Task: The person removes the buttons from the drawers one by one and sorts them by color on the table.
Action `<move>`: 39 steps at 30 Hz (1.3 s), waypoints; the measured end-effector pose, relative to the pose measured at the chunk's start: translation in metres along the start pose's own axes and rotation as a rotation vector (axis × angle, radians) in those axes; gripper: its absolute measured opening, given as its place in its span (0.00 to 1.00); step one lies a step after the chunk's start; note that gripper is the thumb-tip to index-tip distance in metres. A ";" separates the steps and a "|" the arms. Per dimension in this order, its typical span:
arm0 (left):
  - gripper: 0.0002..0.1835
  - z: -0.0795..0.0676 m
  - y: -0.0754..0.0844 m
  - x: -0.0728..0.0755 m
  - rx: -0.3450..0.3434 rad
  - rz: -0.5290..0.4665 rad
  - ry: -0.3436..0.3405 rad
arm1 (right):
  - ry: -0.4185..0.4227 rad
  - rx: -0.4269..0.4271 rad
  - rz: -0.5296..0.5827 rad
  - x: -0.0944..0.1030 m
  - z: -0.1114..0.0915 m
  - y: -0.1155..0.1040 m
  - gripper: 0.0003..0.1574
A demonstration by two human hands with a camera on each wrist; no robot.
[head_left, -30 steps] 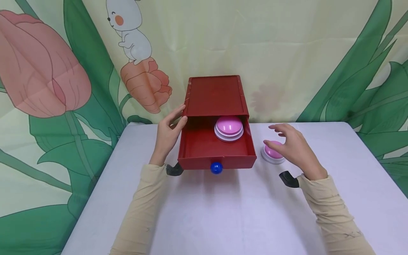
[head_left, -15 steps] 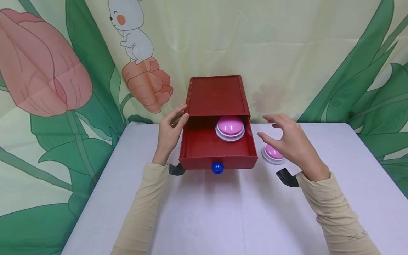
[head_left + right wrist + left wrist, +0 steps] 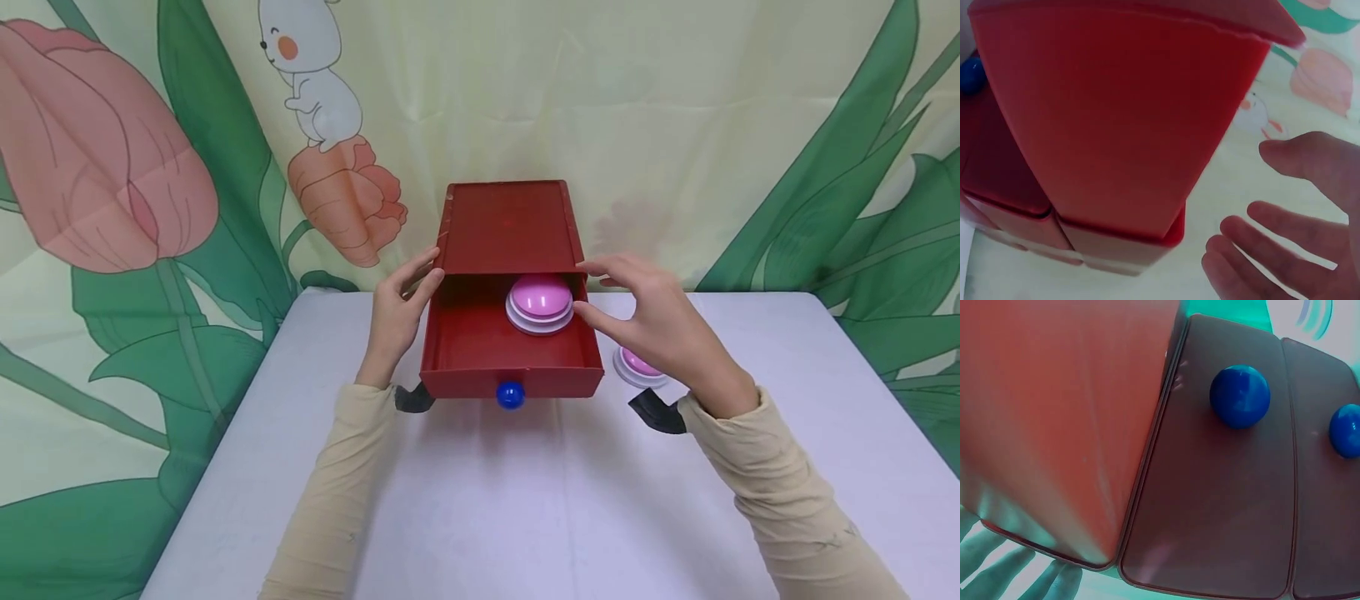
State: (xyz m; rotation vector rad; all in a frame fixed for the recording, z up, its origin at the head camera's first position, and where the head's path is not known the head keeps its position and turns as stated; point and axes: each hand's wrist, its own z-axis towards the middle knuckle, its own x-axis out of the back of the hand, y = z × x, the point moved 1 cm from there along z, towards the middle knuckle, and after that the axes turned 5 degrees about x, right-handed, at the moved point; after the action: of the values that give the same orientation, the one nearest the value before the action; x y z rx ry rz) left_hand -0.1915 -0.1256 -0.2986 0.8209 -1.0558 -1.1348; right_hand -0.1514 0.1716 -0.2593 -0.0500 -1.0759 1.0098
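A red drawer cabinet point(image 3: 510, 225) stands at the table's far side, its top drawer point(image 3: 468, 346) pulled out. In the drawer's back right sits a pink-domed round button point(image 3: 542, 297) with a white base. My left hand point(image 3: 396, 321) rests its fingers on the cabinet's left side. Raised at the right side is my right hand point(image 3: 656, 321), fingers spread and slightly bent, holding nothing; the right wrist view shows its fingers apart from the drawer. Below that hand, another pink-and-white round button point(image 3: 637, 367) lies on the table, partly hidden.
A blue knob point(image 3: 511, 395) sticks out from the drawer front. Lower drawers with blue knobs point(image 3: 1240, 397) show in the left wrist view. The white table point(image 3: 480, 517) reaches toward me, and a printed cloth point(image 3: 660, 125) hangs behind the cabinet.
My right hand has moved left and up, from over the button on the table to beside the open drawer. The left hand has stayed on the cabinet's side.
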 end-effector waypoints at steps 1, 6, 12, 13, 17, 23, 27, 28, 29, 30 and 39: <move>0.23 0.000 0.000 0.000 0.000 0.000 -0.001 | -0.011 0.019 -0.001 -0.002 0.001 0.000 0.26; 0.23 0.001 -0.002 0.001 -0.007 0.006 -0.004 | -0.056 0.090 -0.041 -0.009 0.008 -0.001 0.27; 0.23 0.001 -0.002 0.001 -0.014 0.016 -0.009 | -0.107 0.160 -0.089 -0.017 0.015 -0.001 0.27; 0.23 0.001 -0.002 0.001 -0.014 0.017 -0.009 | -0.118 0.163 -0.098 -0.019 0.015 -0.001 0.27; 0.23 0.001 -0.003 0.001 -0.011 0.023 -0.011 | -0.182 0.129 -0.126 -0.024 0.016 -0.001 0.31; 0.23 0.001 -0.003 0.002 -0.009 0.027 -0.016 | -0.279 0.063 -0.148 -0.030 0.019 -0.001 0.35; 0.23 0.001 -0.005 0.002 -0.007 0.037 -0.015 | -0.316 0.062 -0.171 -0.034 0.022 -0.002 0.37; 0.23 0.002 -0.008 0.002 -0.007 0.037 -0.014 | -0.323 0.063 -0.175 -0.035 0.022 -0.002 0.38; 0.23 0.004 -0.012 0.002 -0.007 0.036 -0.013 | -0.330 0.063 -0.179 -0.035 0.023 -0.003 0.37; 0.23 0.005 -0.017 0.002 -0.008 0.034 -0.013 | -0.337 0.063 -0.184 -0.036 0.023 -0.003 0.38; 0.22 0.015 -0.041 0.002 -0.059 0.014 0.002 | -0.347 0.048 -0.264 -0.040 0.029 -0.002 0.32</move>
State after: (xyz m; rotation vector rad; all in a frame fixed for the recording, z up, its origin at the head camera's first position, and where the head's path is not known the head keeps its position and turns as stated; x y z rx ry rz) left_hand -0.2177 -0.1376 -0.3314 0.7672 -1.0204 -1.1473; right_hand -0.1755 0.1309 -0.2716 0.3099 -1.3327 0.8201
